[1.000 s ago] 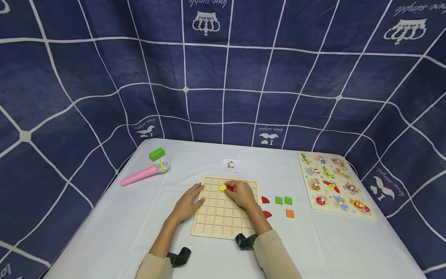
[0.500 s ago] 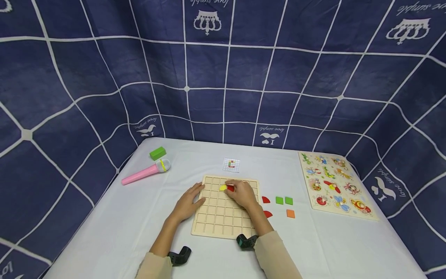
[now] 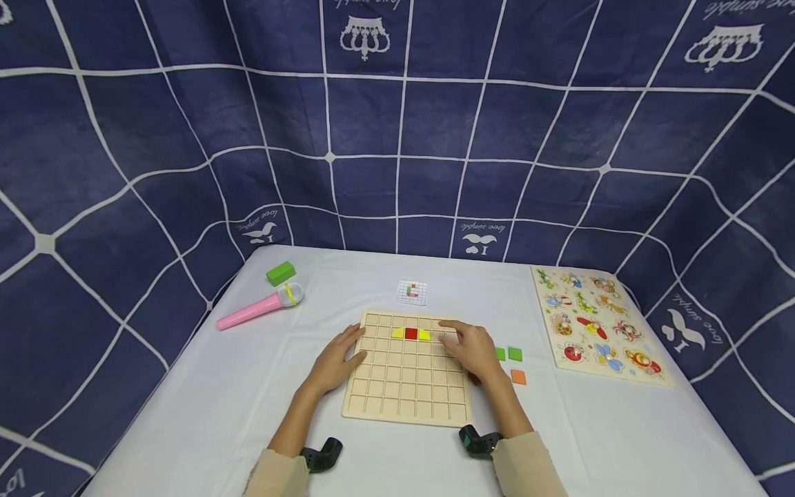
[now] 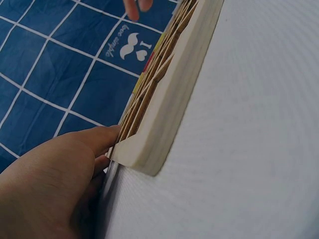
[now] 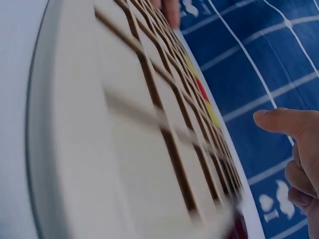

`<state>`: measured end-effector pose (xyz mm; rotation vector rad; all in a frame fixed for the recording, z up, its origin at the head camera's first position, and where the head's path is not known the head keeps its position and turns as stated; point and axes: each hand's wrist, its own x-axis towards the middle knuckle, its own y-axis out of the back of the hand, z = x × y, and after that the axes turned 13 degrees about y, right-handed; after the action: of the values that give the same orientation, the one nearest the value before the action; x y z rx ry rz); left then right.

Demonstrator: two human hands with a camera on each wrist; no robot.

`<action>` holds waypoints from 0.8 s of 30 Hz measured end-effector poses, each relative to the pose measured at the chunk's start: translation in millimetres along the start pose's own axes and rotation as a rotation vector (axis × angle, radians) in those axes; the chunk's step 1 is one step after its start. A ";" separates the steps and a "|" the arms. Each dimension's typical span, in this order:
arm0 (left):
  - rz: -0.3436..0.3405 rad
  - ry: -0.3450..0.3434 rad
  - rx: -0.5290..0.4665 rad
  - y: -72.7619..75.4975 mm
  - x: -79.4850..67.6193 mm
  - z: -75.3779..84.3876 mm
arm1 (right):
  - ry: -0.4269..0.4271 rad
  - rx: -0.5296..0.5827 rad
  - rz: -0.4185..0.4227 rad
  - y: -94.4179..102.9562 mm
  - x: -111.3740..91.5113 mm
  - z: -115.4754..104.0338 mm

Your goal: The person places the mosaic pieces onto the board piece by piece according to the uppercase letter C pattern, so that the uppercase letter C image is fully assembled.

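A pale wooden grid board (image 3: 404,386) lies on the white table. Along its upper part a red square (image 3: 411,333) sits between two yellow quarter-round pieces, one on the left (image 3: 397,333) and one on the right (image 3: 425,335). My left hand (image 3: 334,360) rests against the board's left edge, with its fingertips touching the rim in the left wrist view. Over the right side of the board hovers my right hand (image 3: 473,347), holding nothing, its thumb and index finger spread apart. One red quarter-round piece (image 3: 474,379) shows partly beside my right wrist.
Two green squares, one partly covered (image 3: 500,354) and one beside it (image 3: 515,354), lie right of my hand, above an orange square (image 3: 518,377). Further off are a pattern card (image 3: 413,293), a pink toy microphone (image 3: 257,308), a green block (image 3: 281,273) and an insect puzzle board (image 3: 596,324).
My right hand has let go of the pieces and moved right, uncovering the red square and the right yellow piece. It now covers most of the red quarter-rounds. My left hand stays put.
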<state>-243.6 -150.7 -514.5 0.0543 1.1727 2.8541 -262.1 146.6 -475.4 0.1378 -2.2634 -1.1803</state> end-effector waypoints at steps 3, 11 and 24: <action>0.002 0.006 -0.003 1.1 -0.6 0.8 | -0.011 -0.024 0.041 17.2 -9.2 13.5; 0.003 -0.005 -0.007 0.1 -0.4 -0.2 | -0.102 -0.048 0.031 59.1 -34.9 52.6; 0.002 -0.005 -0.011 -1.3 0.2 -1.9 | -0.221 0.010 -0.089 83.1 -73.6 91.1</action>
<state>-243.9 -151.1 -516.8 0.0617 1.1566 2.8604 -236.0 287.5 -483.6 0.1187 -2.4775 -1.2851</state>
